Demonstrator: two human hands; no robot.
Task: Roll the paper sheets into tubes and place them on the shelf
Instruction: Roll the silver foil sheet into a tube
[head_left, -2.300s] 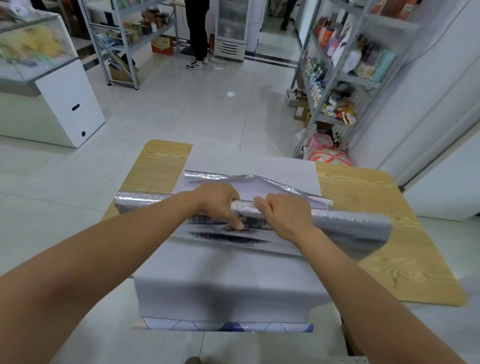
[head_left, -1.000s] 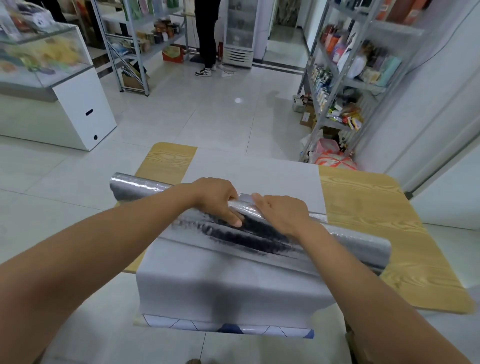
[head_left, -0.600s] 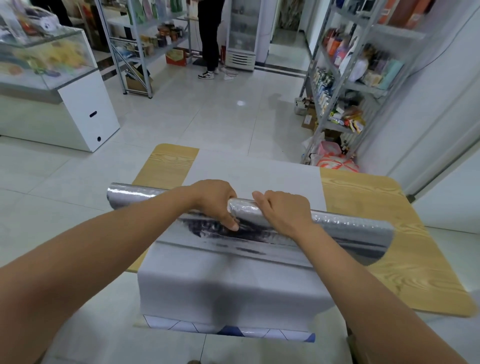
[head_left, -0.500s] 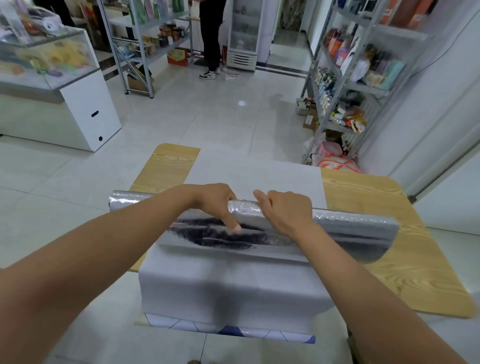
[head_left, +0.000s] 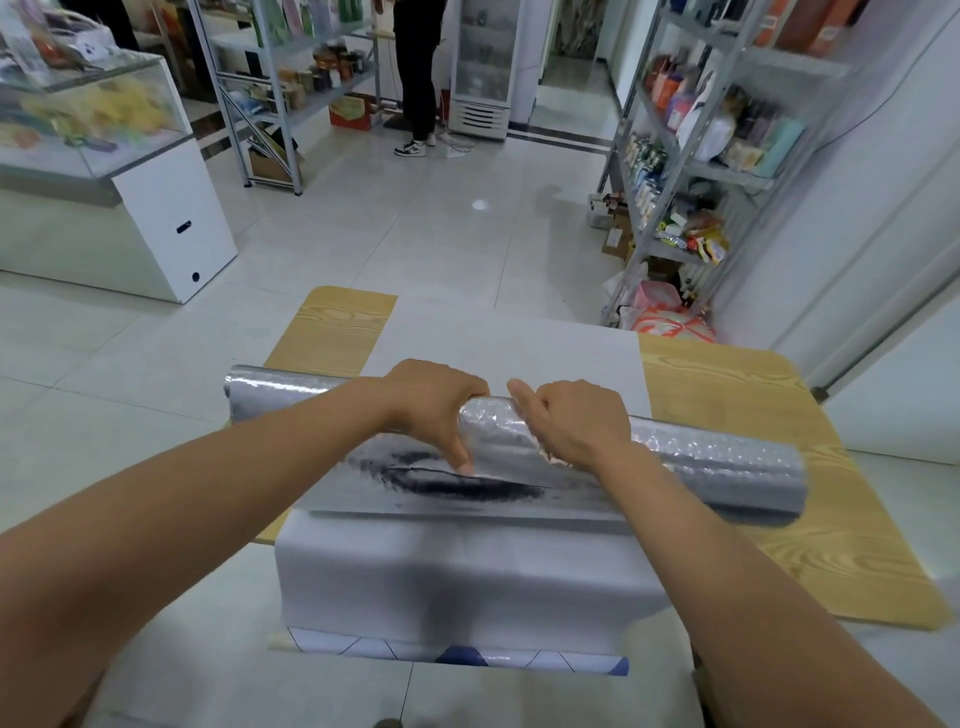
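Pale tiled floor (head_left: 441, 244), white wall (head_left: 857, 208), glass counter (head_left: 104, 119)

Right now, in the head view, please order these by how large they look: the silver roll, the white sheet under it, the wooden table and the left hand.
1. wooden table, though partly covered
2. white sheet
3. silver roll
4. left hand, clearly smallest

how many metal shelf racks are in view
2: the back-left rack beside the glass counter, and the right rack along the right wall. More may be hidden out of frame.
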